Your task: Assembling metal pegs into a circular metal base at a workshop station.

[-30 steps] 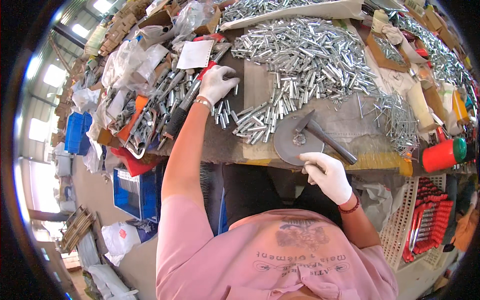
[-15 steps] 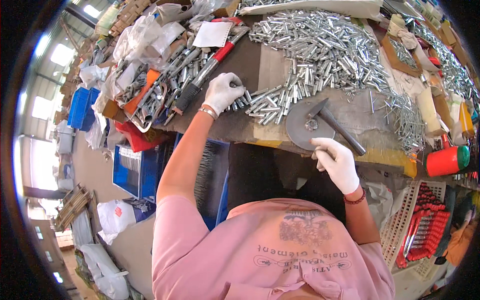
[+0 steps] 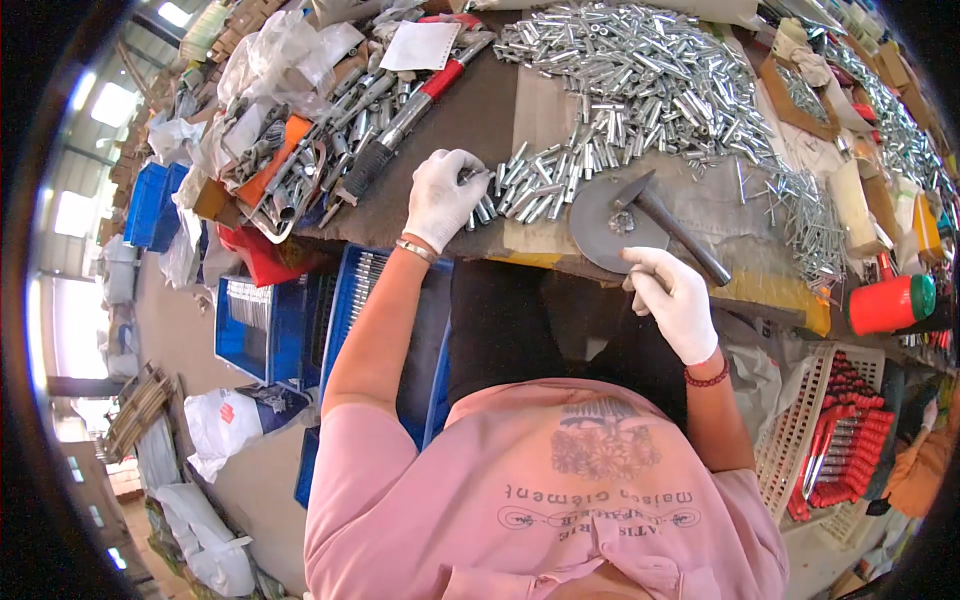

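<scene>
My left hand (image 3: 440, 200), in a white glove, is bent over the table's near edge with its fingers curled in. Right beside its fingertips lie a few short metal tubes (image 3: 483, 212), at the left end of a large pile of similar silvery tubes (image 3: 640, 95). What sits inside the curled fingers is mostly hidden. My right hand (image 3: 677, 312), also gloved, hangs just in front of the table edge with fingers bent and drawn together; anything in them is too small to make out. Close to it are a round grey plate (image 3: 597, 232) and a hammer (image 3: 672, 232) lying partly across it.
Left on the table lie tools and a red-and-black bar (image 3: 425, 105). Below, blue crates (image 3: 335, 320) hold metal rods. Thin pins (image 3: 810, 240) are heaped on the right, near a red-and-green container (image 3: 892, 304). A cream basket (image 3: 800, 430) holds red-handled tools.
My left hand has turned slightly and its fingers are lower over the tubes. My right hand keeps nearly the same place and pose. The whole view has shifted a little.
</scene>
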Tool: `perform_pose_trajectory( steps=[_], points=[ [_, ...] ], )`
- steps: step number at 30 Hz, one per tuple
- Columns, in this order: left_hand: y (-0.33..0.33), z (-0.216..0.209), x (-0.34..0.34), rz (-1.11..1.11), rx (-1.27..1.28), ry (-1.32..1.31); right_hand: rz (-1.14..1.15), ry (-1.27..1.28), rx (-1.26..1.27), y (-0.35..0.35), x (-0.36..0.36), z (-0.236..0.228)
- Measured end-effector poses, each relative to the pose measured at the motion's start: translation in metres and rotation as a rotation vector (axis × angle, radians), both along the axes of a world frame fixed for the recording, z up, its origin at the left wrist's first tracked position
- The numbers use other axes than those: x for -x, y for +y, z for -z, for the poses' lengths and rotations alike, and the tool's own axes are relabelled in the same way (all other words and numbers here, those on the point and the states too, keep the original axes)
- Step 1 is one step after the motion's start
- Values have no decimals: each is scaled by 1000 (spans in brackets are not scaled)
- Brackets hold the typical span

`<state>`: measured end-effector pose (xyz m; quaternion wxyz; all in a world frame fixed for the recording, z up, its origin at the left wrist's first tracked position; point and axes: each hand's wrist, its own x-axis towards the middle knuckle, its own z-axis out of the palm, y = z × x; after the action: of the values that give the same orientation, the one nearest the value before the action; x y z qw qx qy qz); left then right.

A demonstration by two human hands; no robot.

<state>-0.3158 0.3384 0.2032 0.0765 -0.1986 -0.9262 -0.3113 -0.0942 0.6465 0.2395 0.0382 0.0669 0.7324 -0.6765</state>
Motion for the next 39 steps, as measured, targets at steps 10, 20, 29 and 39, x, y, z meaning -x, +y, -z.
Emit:
perform_pose_trajectory(
  steps=[10, 20, 29, 39],
  points=[
    [-54, 19, 10, 121, -548, -185, 12, -18, -22, 0, 0, 0],
    [-55, -35, -38, -88, 127, 36, 16, -28, -16, 0, 2, -1],
    [-27, -19, 61, 27, 218, 262, -28, 1, -27, 3, -2, -4],
    [-16, -39, 76, 81, 290, -73, -64, 164, -88, 12, -6, -5]
  ],
)
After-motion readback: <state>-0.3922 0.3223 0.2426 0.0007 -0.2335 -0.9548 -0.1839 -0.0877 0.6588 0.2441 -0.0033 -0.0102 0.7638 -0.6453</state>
